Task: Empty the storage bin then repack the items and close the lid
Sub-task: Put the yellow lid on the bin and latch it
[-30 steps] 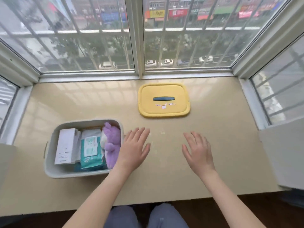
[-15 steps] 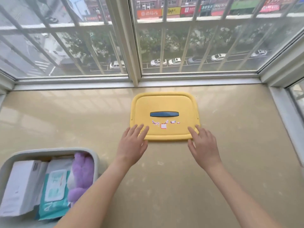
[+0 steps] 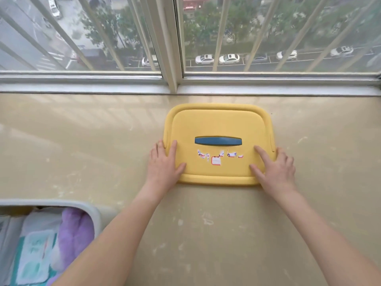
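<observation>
The lid (image 3: pixel 218 124) is now reached, pressed flat-fingered by the left hand (image 3: pixel 162 168), its right edge gripped by the right hand (image 3: pixel 276 170).

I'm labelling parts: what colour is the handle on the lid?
Dark blue handle, on the yellow lid; clearest in the head view.

I see the lid (image 3: pixel 218 124) flat on the ledge (image 3: pixel 103 141), just before the window (image 3: pixel 268 38); the storage bin (image 3: pixel 90 207) stands nearer, far left.
</observation>
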A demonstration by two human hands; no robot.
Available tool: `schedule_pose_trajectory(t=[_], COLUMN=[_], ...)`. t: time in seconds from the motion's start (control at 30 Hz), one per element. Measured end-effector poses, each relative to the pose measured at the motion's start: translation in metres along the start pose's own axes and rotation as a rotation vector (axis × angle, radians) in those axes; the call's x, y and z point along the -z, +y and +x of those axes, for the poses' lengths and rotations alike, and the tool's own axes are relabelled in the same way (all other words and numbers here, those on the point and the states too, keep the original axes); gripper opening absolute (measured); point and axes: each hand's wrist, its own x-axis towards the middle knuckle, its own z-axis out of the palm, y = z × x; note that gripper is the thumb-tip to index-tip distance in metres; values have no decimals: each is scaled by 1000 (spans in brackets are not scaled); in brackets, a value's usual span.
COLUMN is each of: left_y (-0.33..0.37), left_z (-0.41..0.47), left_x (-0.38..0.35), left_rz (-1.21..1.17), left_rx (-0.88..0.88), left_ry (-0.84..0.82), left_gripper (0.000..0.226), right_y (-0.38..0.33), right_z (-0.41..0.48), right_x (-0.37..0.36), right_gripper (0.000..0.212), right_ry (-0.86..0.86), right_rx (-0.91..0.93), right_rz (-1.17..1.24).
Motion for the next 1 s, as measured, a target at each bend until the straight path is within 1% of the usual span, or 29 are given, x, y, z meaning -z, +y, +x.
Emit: schedule_pose_trajectory(t=[0.13, 0.27, 0.37, 0.43, 0.53, 0.7, 0.87, 1.0], left_y=[1, 4, 7, 8, 11, 18, 22, 13], left_z=[-1, -12, -30, -46, -74, -139, -217, -278], left_x=[-3, 8, 22, 36, 64, 139, 213, 247], left_rz=[-144, -415, -506, -518, -505, -491, -503, -524], left_rx=[57, 124, 111, 87, 25, -67, -94, -66], left_ry=[-27, -33, -7, 8, 44, 120, 212, 298], left_gripper=[75, 78, 79, 79, 80, 78, 76, 74], right_y=[-4, -2, -1, 0, 5, 6, -2, -13], right_z=[1, -10, -32, -52, -86, -159, -234, -289], right_x=[0, 6, 16, 28, 58, 133, 207, 236], right_gripper=[61, 61, 64, 66, 66, 65, 63, 64], right_ry=[-31, -21, 13, 30, 54, 153, 273, 358], right_rx=[-58, -106, -125, -98, -45, 34, 109, 151], right_rz=[164, 347, 474, 475, 392, 321, 301, 332])
